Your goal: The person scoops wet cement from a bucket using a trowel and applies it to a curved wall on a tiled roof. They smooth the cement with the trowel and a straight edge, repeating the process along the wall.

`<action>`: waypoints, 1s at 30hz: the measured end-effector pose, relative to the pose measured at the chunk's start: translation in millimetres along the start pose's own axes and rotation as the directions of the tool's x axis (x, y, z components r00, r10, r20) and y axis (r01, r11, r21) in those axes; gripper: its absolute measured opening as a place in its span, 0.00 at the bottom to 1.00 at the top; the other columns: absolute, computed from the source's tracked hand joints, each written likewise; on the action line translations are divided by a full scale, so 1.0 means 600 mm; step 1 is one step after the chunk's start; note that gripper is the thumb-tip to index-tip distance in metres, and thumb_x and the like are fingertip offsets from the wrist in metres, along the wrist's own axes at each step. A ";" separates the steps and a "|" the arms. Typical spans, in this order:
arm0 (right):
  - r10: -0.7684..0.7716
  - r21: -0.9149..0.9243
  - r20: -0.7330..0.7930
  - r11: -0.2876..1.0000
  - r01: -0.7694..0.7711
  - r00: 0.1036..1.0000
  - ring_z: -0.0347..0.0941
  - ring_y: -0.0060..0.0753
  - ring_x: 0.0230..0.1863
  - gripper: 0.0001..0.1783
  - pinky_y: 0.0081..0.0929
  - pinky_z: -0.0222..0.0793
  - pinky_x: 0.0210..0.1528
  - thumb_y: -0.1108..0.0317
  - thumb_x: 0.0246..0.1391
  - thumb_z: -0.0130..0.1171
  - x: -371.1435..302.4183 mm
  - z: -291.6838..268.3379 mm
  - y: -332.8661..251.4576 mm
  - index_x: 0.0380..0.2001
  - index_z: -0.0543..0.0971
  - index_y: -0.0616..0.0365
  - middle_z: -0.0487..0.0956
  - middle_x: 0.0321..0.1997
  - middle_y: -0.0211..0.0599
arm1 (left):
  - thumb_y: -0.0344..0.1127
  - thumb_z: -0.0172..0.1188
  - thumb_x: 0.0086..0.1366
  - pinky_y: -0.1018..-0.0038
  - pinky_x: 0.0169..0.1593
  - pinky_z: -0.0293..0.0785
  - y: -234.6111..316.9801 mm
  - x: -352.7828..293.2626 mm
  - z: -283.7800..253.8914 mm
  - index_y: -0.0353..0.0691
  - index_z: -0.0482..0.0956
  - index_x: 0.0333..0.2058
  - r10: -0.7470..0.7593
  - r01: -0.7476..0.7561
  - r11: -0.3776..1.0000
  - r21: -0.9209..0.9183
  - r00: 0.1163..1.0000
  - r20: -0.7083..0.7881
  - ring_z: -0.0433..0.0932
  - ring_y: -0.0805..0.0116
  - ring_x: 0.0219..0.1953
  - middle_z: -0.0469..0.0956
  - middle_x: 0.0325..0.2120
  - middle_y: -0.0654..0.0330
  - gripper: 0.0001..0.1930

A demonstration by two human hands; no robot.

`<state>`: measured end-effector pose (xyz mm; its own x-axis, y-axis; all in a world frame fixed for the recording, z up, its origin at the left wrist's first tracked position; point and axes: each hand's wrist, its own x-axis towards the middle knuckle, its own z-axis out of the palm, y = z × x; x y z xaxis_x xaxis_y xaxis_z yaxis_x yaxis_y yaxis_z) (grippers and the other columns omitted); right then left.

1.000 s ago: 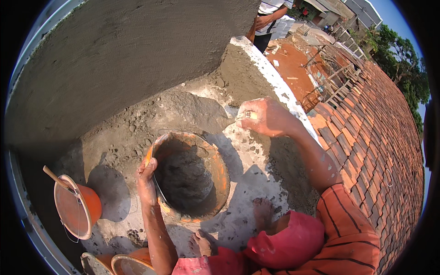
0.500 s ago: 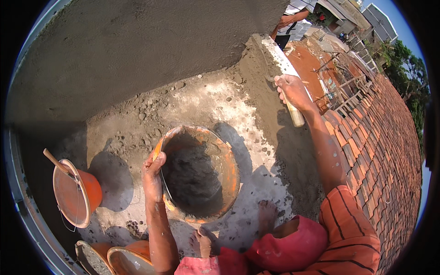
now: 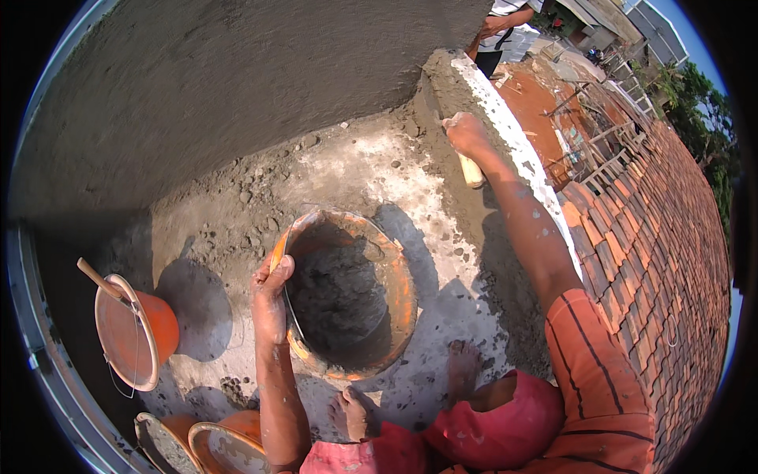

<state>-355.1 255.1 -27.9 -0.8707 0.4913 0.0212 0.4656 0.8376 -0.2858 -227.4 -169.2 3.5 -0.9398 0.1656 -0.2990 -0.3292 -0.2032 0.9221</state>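
My left hand (image 3: 271,299) grips the rim of an orange bucket (image 3: 399,296) that holds grey mortar and sits on the mortar-strewn concrete floor in front of my bare feet. My right hand (image 3: 466,133) is stretched out to the low grey parapet (image 3: 442,91) at the upper right. It is closed on a trowel with a pale wooden handle (image 3: 471,170); the blade is hidden behind the hand, against the wet mortar on the parapet.
A plastered grey wall (image 3: 237,71) fills the top left. Another orange bucket (image 3: 146,336) with a wooden stick stands at the left, two more at the bottom. Another person (image 3: 501,28) stands beyond the parapet. Red roof tiles (image 3: 671,237) slope away on the right.
My right hand has moved up and away from above the bucket to the parapet with the trowel. My left hand has stayed on the bucket rim.
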 end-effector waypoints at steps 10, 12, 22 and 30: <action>0.001 0.157 -0.141 0.987 0.022 0.990 0.74 0.60 0.42 0.19 0.48 0.67 0.44 0.56 0.57 0.51 -0.050 -0.031 -0.014 0.33 0.77 0.64 0.78 0.35 0.56 | 0.45 0.60 0.57 0.74 0.61 0.53 0.009 -0.008 0.017 0.30 0.73 0.52 0.014 -0.014 1.000 -0.014 1.000 -0.011 0.69 0.70 0.52 0.75 0.46 0.60 0.29; -0.005 0.190 -0.190 0.981 0.042 0.982 0.74 0.59 0.42 0.18 0.48 0.67 0.44 0.56 0.58 0.51 -0.066 -0.024 -0.006 0.33 0.76 0.63 0.78 0.35 0.55 | 0.45 0.61 0.57 0.74 0.60 0.53 0.010 -0.011 0.014 0.30 0.73 0.52 0.007 -0.007 1.000 -0.014 1.000 -0.031 0.69 0.71 0.51 0.75 0.45 0.61 0.29; 0.085 0.097 -0.213 0.993 -0.065 0.973 0.76 0.51 0.37 0.14 0.41 0.69 0.39 0.56 0.55 0.57 -0.194 -0.072 0.008 0.34 0.77 0.57 0.79 0.32 0.49 | 0.41 0.60 0.59 0.76 0.58 0.56 -0.002 -0.005 0.005 0.32 0.76 0.49 0.014 -0.015 0.998 -0.069 1.000 -0.016 0.70 0.70 0.49 0.76 0.44 0.60 0.23; -0.230 0.116 -0.049 0.965 0.234 0.972 0.75 0.42 0.30 0.16 0.37 0.68 0.37 0.56 0.51 0.61 -0.304 -0.211 -0.059 0.34 0.77 0.57 0.79 0.28 0.41 | 0.41 0.60 0.60 0.77 0.56 0.58 -0.003 -0.006 0.004 0.32 0.76 0.49 0.019 -0.019 0.997 -0.079 1.000 -0.002 0.70 0.73 0.46 0.76 0.41 0.62 0.22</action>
<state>-192.8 165.9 99.6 -0.9456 0.2965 0.1337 0.2269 0.8959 -0.3820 -223.1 -167.4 3.8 -0.9459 0.1598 -0.2822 -0.3177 -0.2820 0.9053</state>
